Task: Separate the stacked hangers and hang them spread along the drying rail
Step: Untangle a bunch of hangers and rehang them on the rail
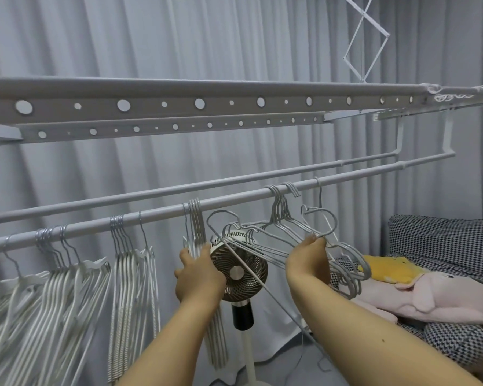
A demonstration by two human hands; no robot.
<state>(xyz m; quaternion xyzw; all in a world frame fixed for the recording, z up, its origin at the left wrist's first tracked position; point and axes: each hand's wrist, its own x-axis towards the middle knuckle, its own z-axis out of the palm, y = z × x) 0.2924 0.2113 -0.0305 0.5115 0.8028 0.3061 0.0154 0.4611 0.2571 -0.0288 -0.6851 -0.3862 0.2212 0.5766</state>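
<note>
Spanning the frame from 9 o'clock up to 3 o'clock, the drying rail (162,210) carries grey wire hangers in several bunches. Largest is the dense group (50,277) at 8 o'clock, then a tighter bunch (131,274) beside it. A narrow bunch (196,232) hangs near centre, and the left hand (197,270) grips it from the front, fingers curled round the wires, at 6 o'clock of its hooks. At 3 o'clock of that hand, the right hand (308,253) holds a tilted stack of hangers (265,240), fingers closed on the wires; some of its hooks (279,190) sit on the rail at 12 o'clock of the hand, others hang free below the rail. Behind, between both hands, stands a fan (239,270). A pink plush toy (430,299) lies at 4 o'clock.
</note>
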